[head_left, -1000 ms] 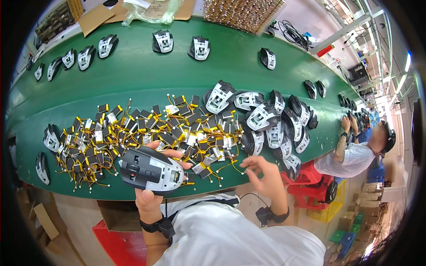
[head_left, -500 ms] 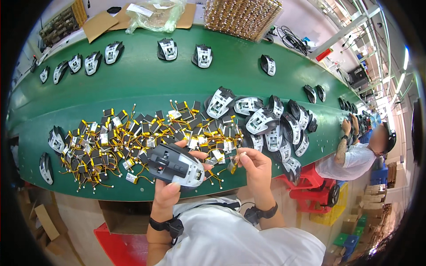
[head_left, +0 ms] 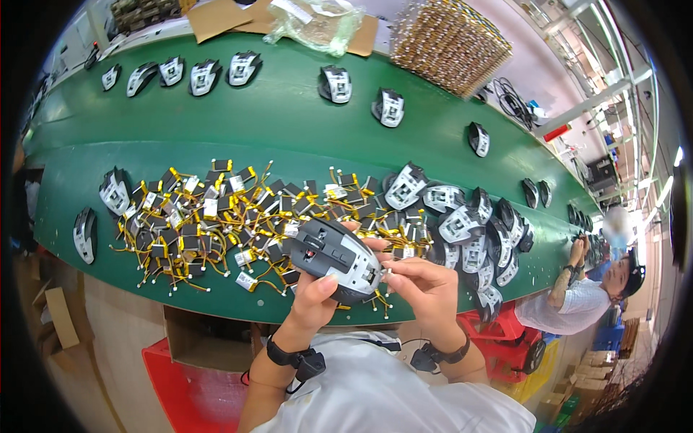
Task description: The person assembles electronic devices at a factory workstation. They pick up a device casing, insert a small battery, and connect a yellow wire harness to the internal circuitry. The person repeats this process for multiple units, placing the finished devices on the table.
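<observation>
My left hand is wrapped around a computer mouse with a black and grey shell, its openings facing up. My right hand is closed in a pinch at the grey end of that mouse, holding a battery lead; the tiny plug is mostly covered by the fingertips. Under and beyond my hands spreads a heap of small dark batteries with yellow ends and thin wires with white plugs. Right of the heap, several similar mice are piled together.
More mice stand spaced along the far side of the green bench. At the back are a plastic bag and a gridded stack of parts. A co-worker works at the right; red crates stand below.
My right hand has brought the battery lead's plug against the grey end of the mouse, from a small gap beside it. The whole view has shifted, with the bench appearing farther right.
</observation>
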Tool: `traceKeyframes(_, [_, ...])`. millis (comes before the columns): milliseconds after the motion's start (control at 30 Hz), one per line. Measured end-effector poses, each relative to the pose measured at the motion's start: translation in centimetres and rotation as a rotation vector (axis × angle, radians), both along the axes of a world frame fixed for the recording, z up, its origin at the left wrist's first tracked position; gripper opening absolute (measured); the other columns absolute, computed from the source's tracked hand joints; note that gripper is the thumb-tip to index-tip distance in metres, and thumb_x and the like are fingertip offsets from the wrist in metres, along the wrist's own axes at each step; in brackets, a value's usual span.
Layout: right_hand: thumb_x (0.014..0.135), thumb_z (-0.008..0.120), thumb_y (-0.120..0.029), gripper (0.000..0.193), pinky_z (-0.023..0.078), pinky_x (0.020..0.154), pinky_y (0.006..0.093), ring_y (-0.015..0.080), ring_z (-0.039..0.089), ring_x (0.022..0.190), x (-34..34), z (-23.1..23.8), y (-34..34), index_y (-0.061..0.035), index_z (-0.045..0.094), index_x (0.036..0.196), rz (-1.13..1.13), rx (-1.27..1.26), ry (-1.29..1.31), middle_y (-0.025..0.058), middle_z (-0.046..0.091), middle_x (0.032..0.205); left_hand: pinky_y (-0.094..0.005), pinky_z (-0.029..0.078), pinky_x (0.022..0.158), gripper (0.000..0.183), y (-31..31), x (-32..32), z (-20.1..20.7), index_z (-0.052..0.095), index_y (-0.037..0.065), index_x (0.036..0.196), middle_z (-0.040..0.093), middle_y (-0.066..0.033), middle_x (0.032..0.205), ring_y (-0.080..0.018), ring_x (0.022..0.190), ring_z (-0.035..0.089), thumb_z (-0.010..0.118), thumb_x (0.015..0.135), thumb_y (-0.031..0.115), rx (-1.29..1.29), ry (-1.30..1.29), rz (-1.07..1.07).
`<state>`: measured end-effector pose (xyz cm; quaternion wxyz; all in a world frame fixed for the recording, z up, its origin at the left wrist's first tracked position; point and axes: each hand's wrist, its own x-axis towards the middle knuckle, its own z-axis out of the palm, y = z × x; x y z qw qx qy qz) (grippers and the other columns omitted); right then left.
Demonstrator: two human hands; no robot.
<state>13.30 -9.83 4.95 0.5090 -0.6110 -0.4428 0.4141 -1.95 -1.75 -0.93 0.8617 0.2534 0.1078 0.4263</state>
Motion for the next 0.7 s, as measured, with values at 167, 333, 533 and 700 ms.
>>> traceKeyframes(167, [0.079, 0.074, 0.000, 0.024, 0.051, 0.064, 0.0272, 0.0173, 0.064, 0.072, -1.1, 1.0, 1.5, -0.0051, 0.075, 0.102, 0.108, 0.245, -0.639, 0.0080, 0.068, 0.087, -0.0499, 0.050, 0.098, 0.086, 0.9, -0.9, -0.1, 0.041, 0.001, 0.140, 0.053, -0.0269, 0.129, -0.0401, 0.113, 0.060, 0.063, 0.073, 0.051, -0.049, -0.067, -0.001])
traceKeyframes(333, [0.076, 0.073, 0.004, 0.037, 0.049, 0.062, 0.0301, 0.0196, 0.059, 0.074, -1.7, 0.9, 1.8, -0.0072, 0.073, 0.111, 0.200, 0.305, -0.804, 0.0079, 0.065, 0.092, -0.0491, 0.050, 0.096, 0.089, 1.1, -1.2, -0.1, 0.040, -0.002, 0.139, 0.055, -0.0257, 0.126, -0.0391, 0.109, 0.062, 0.063, 0.072, 0.052, -0.119, -0.115, 0.008])
traceKeyframes(533, [0.080, 0.070, 0.005, 0.036, 0.051, 0.063, 0.0292, 0.0190, 0.063, 0.074, -1.0, 0.4, 2.2, -0.0053, 0.071, 0.114, 0.222, 0.307, -0.724, 0.0109, 0.069, 0.091, -0.0465, 0.050, 0.098, 0.082, 1.0, -1.4, -1.0, 0.036, 0.000, 0.142, 0.054, -0.0246, 0.129, -0.0371, 0.115, 0.060, 0.059, 0.078, 0.046, -0.130, -0.209, -0.019])
traceKeyframes(700, [0.087, 0.067, 0.002, 0.029, 0.055, 0.068, 0.0246, 0.0148, 0.071, 0.077, 0.0, -0.1, 1.7, -0.0007, 0.070, 0.116, 0.121, 0.091, -0.266, 0.0110, 0.075, 0.088, -0.0454, 0.052, 0.095, 0.081, 1.0, -1.4, -1.0, 0.036, 0.001, 0.142, 0.054, -0.0247, 0.128, -0.0366, 0.114, 0.060, 0.058, 0.079, 0.046, -0.093, -0.189, 0.007])
